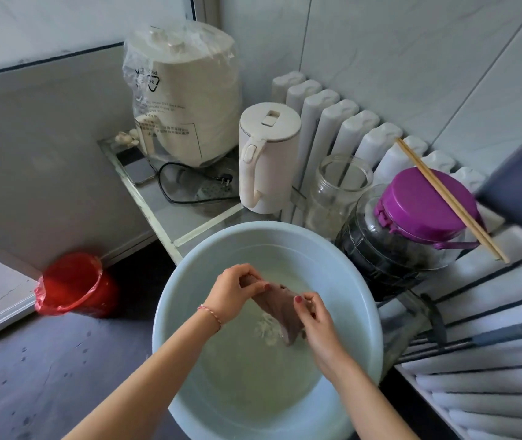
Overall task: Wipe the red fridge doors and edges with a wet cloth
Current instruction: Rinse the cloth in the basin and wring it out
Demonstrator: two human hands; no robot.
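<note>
— What's over on the left?
— A red bin on the floor, then a bagged white appliance and a white kettle on the glass counter.

— And the hands?
— Over the pale blue basin. The left hand pinches the upper end of the brownish cloth; the right hand grips its lower part, just above the water.

— Further right?
— A clear jar, then a dark jar with a purple lid, chopsticks lying across it.
</note>
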